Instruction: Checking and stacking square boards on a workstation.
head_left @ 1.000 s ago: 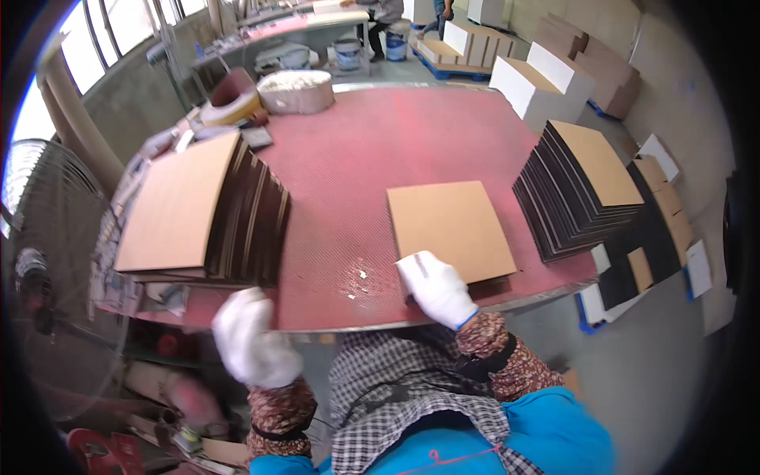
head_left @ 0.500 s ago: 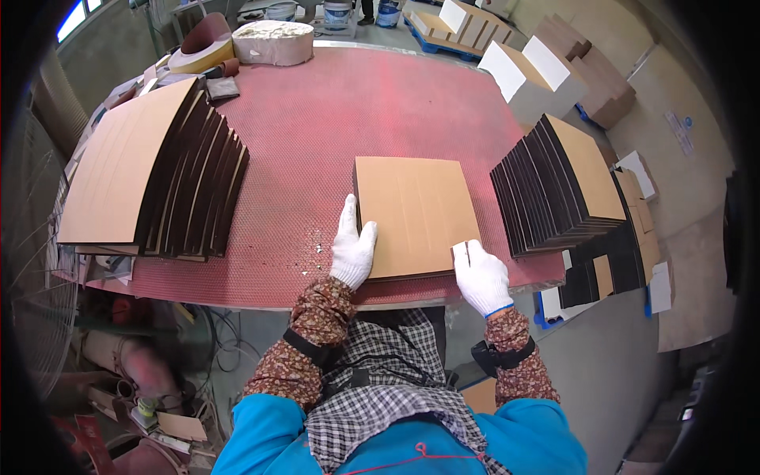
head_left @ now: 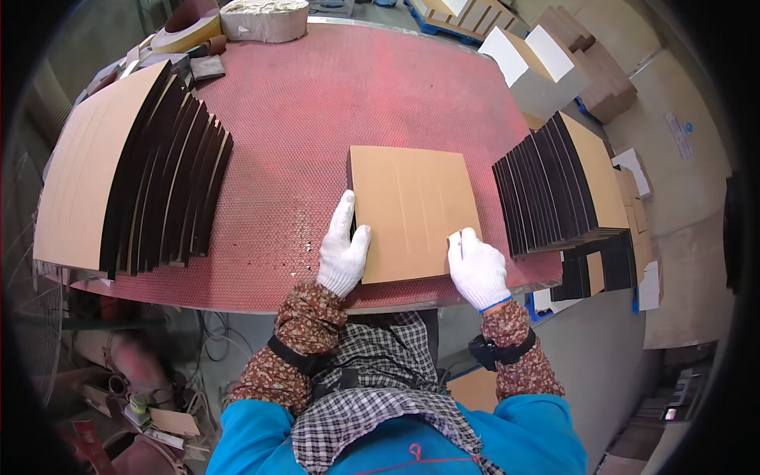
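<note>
White knit gloves, mottled brown sleeves, black armbands, a bright blue top and a checked garment, probably an apron, are worn.

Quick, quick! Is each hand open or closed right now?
Left hand: open, thumb spread, at the left side of the tan board.
Right hand: closed, fingers curled by the board's lower right corner; can't tell if anything's inside.

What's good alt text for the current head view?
A white-gloved left hand rests along the left edge of a tan-topped, dark-edged panel; the gloved right hand is at its near right corner. The panel lies on a red textured tabletop between a left stack of similar panels and a right stack.
</note>
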Tool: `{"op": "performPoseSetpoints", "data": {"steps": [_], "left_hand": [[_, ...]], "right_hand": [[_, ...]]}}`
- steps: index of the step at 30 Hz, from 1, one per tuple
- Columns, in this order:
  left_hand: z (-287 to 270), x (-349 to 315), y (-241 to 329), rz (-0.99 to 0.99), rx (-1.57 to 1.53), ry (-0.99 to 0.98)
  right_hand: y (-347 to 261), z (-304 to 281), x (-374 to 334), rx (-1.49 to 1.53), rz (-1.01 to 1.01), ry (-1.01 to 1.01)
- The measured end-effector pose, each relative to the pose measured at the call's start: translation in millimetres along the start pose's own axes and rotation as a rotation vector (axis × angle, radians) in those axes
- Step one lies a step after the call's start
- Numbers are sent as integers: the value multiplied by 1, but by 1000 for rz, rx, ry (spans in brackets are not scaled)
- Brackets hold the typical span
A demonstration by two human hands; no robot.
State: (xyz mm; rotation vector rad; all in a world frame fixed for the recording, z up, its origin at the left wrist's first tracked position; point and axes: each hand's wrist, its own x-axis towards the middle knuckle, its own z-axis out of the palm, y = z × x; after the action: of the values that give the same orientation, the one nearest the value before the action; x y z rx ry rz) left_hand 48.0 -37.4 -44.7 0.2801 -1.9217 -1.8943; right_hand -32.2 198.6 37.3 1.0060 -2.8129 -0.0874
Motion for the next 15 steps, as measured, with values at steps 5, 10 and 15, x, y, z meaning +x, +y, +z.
{"op": "performPoseSetpoints", "data": {"steps": [5,10,15], "left_hand": [[-3,-2,-4,28,85,16],[0,-2,-3,35,53,14],[0,-1,-3,47,35,19]], "right_hand": [[-5,-4,51,99,156,-38],[17,16,105,142,99,43],[24,28,139,133,76,114]]}}
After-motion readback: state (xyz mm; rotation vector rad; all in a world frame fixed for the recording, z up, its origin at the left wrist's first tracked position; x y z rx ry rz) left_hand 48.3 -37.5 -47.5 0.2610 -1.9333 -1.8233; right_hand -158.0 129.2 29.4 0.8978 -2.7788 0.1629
